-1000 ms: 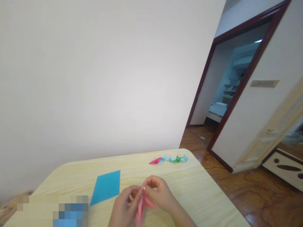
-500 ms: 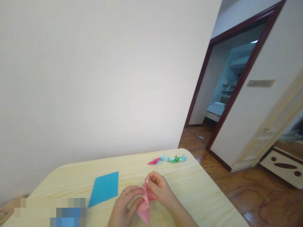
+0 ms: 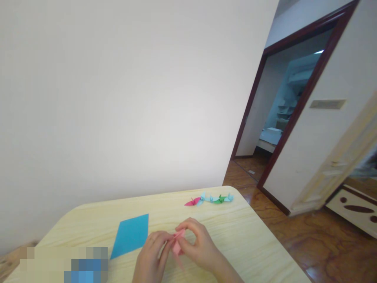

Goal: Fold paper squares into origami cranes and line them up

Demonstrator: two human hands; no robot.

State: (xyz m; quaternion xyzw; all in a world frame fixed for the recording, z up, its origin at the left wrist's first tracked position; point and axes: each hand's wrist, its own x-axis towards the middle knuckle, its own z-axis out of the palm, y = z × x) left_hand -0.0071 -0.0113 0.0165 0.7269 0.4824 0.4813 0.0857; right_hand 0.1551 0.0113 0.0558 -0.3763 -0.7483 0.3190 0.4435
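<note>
A partly folded sheet of pink origami paper is held between both hands above the table's near half. My left hand pinches its left side between thumb and fingers. From the right, my right hand grips the upper right part, thumb in front and fingers behind. Some of the paper's folds are hidden by the fingers. To the left of my hands a flat blue paper square lies on the table.
Several small folded paper cranes, among them a pink one and a green one, stand in a row near the far edge of the wooden table. A white wall rises behind. A doorway is at the right.
The pink paper has been drawn together into a smaller, more compact shape between my fingers. My right hand has come slightly down, nearer to the left.
</note>
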